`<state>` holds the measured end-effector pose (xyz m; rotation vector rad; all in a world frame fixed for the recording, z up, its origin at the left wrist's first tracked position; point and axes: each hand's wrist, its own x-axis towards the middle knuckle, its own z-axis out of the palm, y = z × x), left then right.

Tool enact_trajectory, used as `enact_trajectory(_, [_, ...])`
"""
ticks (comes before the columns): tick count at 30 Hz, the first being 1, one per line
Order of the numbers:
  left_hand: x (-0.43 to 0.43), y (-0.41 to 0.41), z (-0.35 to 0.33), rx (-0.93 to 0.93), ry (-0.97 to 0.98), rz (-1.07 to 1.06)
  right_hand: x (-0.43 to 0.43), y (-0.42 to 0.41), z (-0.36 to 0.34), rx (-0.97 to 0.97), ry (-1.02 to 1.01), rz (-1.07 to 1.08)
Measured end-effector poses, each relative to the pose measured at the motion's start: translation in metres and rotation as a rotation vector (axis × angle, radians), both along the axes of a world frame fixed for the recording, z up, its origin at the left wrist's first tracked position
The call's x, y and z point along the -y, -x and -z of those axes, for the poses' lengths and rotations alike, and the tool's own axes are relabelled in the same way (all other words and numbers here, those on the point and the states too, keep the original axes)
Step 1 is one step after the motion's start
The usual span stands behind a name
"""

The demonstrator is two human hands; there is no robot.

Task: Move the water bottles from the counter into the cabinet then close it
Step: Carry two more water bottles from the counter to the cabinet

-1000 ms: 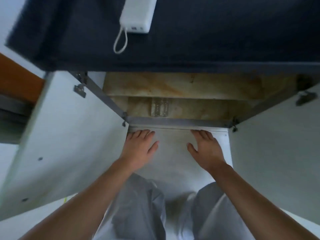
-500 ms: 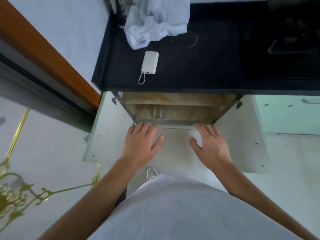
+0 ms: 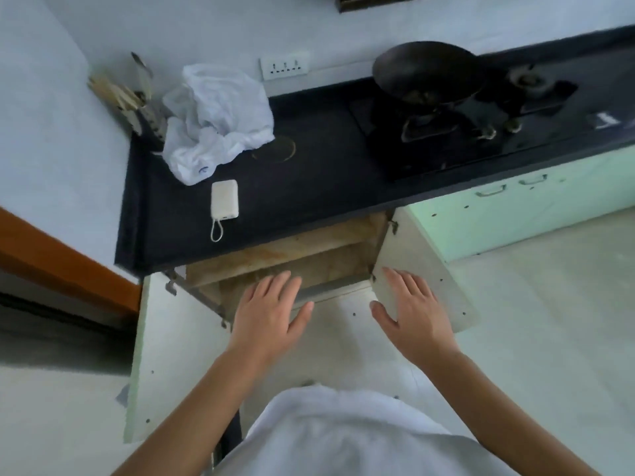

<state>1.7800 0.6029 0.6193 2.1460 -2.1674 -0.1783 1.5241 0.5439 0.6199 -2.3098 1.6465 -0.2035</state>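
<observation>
Both doors of cabinet (image 3: 285, 259) swung open; left hand (image 3: 268, 314) and right hand (image 3: 409, 312) hovering before it, fingers spread wide, holding nothing. No bottles visible on counter (image 3: 309, 173). Likely closing step; next, push doors shut

Readable text: none is showing anywhere in the view.
Plastic bag (image 3: 216, 121): a small blue mark is showing near its lower edge, too blurred to read.
Power bank (image 3: 225, 199): its white face is showing no legible print.
Stove top (image 3: 481, 118): a pale marking is sitting near its right end, too smeared to make out.
</observation>
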Motion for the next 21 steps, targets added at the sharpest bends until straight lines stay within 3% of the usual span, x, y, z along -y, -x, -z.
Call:
enact_trajectory(8, [0.073, 0.097, -0.002, -0.100, 0.012, 0.565, -0.082, 0.069, 0.005, 0.040, 0.045, 0.599])
enact_trajectory(14, [0.081, 0.196, 0.000, -0.046, -0.001, 1.016, -0.174, 0.109, 0.012, 0.037, 0.068, 1.022])
enact_trajectory(21, [0.071, 0.317, 0.004, -0.033, 0.017, 1.311, -0.224, 0.165, 0.026, 0.118, 0.110, 1.372])
